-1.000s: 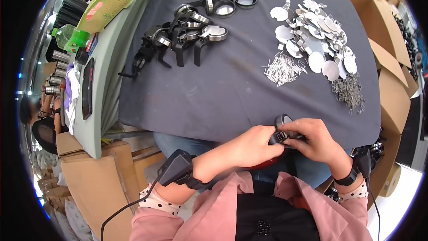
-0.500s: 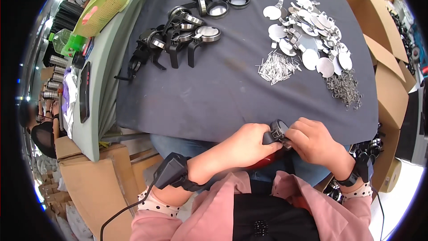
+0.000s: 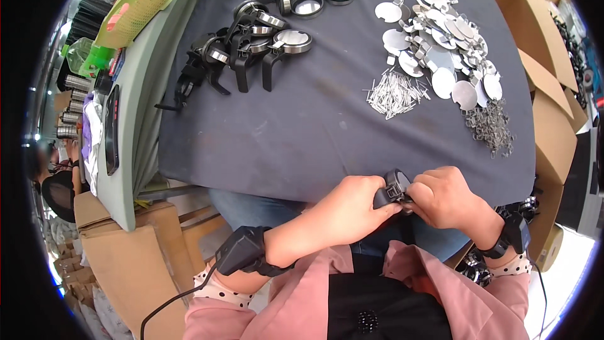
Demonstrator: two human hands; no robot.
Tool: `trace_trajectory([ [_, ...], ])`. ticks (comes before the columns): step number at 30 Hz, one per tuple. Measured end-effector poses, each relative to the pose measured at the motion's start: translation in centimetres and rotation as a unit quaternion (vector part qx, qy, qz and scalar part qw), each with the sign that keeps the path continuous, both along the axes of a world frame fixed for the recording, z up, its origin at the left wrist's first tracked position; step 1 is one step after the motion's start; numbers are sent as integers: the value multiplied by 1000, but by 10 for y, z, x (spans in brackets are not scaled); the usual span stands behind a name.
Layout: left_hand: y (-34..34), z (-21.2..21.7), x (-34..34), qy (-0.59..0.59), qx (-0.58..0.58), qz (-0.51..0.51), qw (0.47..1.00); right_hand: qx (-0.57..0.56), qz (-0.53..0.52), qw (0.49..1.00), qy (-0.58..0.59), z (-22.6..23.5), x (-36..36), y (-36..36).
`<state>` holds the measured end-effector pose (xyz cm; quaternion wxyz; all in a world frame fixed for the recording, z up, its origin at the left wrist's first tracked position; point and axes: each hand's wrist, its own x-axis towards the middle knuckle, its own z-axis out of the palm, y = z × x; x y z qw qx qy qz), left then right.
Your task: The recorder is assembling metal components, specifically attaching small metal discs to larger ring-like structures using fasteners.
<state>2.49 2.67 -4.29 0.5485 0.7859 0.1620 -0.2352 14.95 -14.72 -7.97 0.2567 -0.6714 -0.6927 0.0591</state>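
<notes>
Just past the table's near edge, a black ring-shaped part with a handle (image 3: 395,184) is held above my lap. My left hand (image 3: 353,204) is closed round its left side, thumb along the lower edge. From the right, my right hand (image 3: 445,196) has its fingers bent and pressed together at the part's right edge; any small piece between them is too hidden to make out. Similar black ring parts with handles and silvery bands (image 3: 258,41) lie heaped at the table's far left.
Right of centre on the grey cloth (image 3: 277,132) lie a pile of silvery discs with tabs (image 3: 443,85), small pins (image 3: 395,94) and wire clips (image 3: 491,127). Cardboard boxes (image 3: 546,88) stand along the right. A side table (image 3: 143,82) at left bears a phone (image 3: 112,129) and green basket (image 3: 141,9).
The whole view has shifted slightly. My right fingers are drawn tighter against the part's right edge, and the part has turned a little. Both hands stay at the same place over my lap.
</notes>
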Motion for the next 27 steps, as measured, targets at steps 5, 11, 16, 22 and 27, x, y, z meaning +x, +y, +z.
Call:
trace_trajectory([
  [5,-1,-5,-2,-29,-20,12,999,-11,8,1000,3,-3,-1,1],
  [11,-9,-8,-5,-28,6,34,999,-8,-20,999,29,-6,-6,0],
  [16,-11,-9,-3,-2,13,12,1000,-8,-49,998,34,-9,-10,-2],
  [22,-11,-9,-2,16,3,11,1000,-36,-52,998,17,-4,-9,-2],
  [27,-20,-13,-5,-58,31,68,995,-32,-47,998,18,-1,-10,-2],
])
